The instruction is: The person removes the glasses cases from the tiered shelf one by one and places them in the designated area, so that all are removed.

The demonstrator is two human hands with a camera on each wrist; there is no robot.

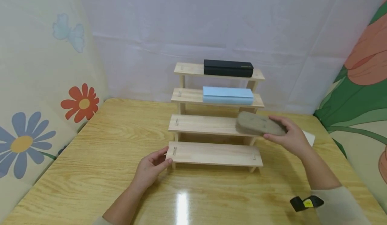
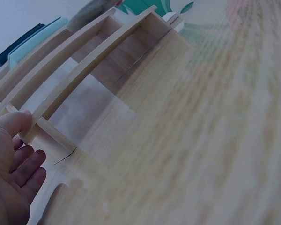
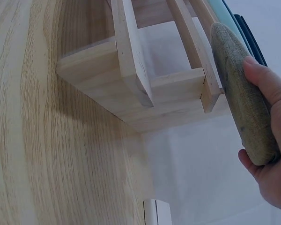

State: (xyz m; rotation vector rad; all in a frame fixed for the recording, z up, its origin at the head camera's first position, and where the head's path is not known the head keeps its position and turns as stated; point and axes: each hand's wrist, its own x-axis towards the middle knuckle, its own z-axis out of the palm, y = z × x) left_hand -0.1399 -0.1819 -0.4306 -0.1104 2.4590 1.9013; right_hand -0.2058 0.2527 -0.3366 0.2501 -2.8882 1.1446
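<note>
Nearest, our left hand (image 1: 151, 168) pinches the wooden stand (image 1: 211, 153) at its lowest left corner; beyond, our right hand (image 1: 291, 138) pinches the grey-brown case (image 1: 255, 123), likely light and stiff, sensibly by its right end, near the second-lowest shelf (image 1: 205, 124).

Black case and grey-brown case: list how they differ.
The black case is dark and straight-edged; the grey-brown case is lighter, with rounded ends. The black case rests on the top shelf, while the grey-brown case is gripped in the right hand. Both are elongated.
</note>
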